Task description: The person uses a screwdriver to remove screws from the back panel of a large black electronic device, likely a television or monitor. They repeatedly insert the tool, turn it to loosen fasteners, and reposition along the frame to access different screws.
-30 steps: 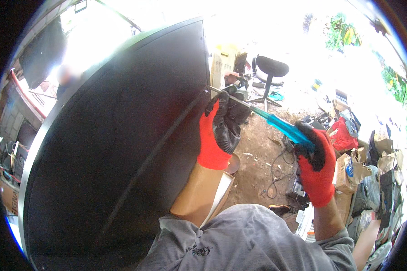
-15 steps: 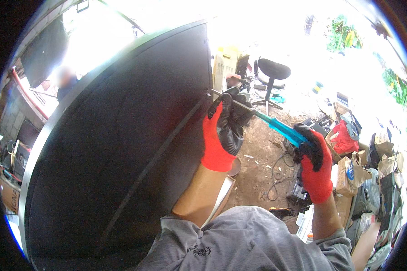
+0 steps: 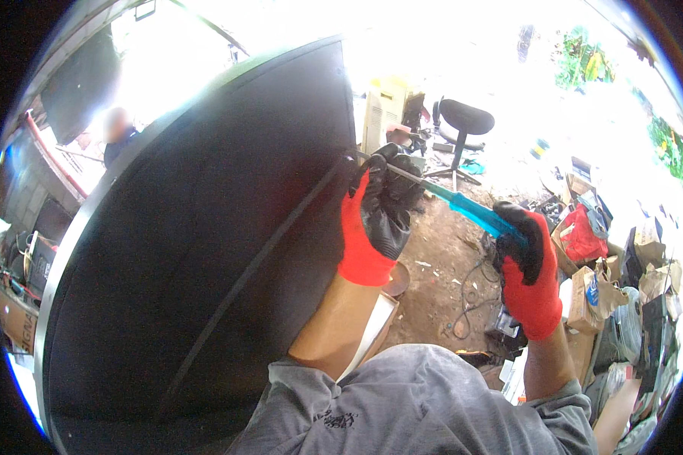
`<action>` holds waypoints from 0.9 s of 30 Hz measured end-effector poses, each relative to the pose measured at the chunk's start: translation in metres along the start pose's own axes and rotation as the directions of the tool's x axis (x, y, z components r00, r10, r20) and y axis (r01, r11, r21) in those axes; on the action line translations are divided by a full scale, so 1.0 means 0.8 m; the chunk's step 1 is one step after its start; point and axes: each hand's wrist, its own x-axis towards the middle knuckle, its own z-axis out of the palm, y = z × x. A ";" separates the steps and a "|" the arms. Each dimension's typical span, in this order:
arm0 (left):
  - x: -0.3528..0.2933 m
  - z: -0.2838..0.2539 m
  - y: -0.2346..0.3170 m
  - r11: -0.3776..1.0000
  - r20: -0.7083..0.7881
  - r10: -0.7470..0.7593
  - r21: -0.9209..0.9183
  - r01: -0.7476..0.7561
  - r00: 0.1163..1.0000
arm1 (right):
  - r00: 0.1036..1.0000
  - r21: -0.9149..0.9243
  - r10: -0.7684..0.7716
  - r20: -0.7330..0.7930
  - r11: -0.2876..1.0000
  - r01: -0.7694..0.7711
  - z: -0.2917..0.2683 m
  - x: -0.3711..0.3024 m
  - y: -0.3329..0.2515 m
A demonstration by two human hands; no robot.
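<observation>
A long screwdriver (image 3: 482, 214) with a translucent teal handle runs between my two gloved hands. My right hand (image 3: 531, 265), in a red and black work glove, is wrapped round the end of the handle. Farther along, my left hand (image 3: 376, 216), gloved the same way, pinches the metal shaft near its front end. The tip meets the right edge of a large black panel (image 3: 205, 220) with a pale metal rim, which stands upright on my left. My left fingers hide part of the shaft, and the exact contact at the tip is too small to make out.
A dark office chair (image 3: 463, 125) stands beyond my hands. Cartons (image 3: 584, 299), a red bag (image 3: 587, 231) and mixed scrap are piled on the right. Loose cable (image 3: 463, 303) lies on the dirt floor (image 3: 432, 258). Another person (image 3: 118, 136) is behind the panel at far left.
The view has shifted slightly. Both hands keep their grip on the screwdriver, and its tip stays at the panel's edge. The right hand has turned a little on the handle.
</observation>
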 end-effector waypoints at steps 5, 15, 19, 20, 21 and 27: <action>0.002 0.008 -0.003 0.990 0.004 -0.068 -0.121 0.068 0.998 | 0.876 -0.313 -0.481 -0.029 0.837 0.449 0.002 0.005 0.035; -0.050 0.088 0.081 -0.167 0.006 0.064 0.986 0.004 0.998 | 0.999 0.024 0.051 0.007 0.998 -0.051 0.001 0.005 0.017; -0.053 0.187 0.138 -0.634 0.757 0.352 0.626 -0.454 0.551 | 0.977 0.267 0.211 0.022 0.941 -0.209 -0.002 0.003 0.009; -0.039 0.209 0.152 -0.724 0.788 0.388 0.581 -0.371 0.478 | 0.975 0.304 0.223 0.013 0.928 -0.216 -0.001 0.004 0.008; -0.033 0.229 0.167 -0.785 0.732 0.376 0.578 -0.225 0.569 | 0.990 0.238 0.144 -0.002 0.961 -0.139 -0.002 0.004 0.008; 0.031 0.267 0.205 -0.946 0.444 0.317 0.212 0.245 0.838 | 1.000 -0.081 -0.014 0.024 0.997 0.016 -0.006 0.007 0.003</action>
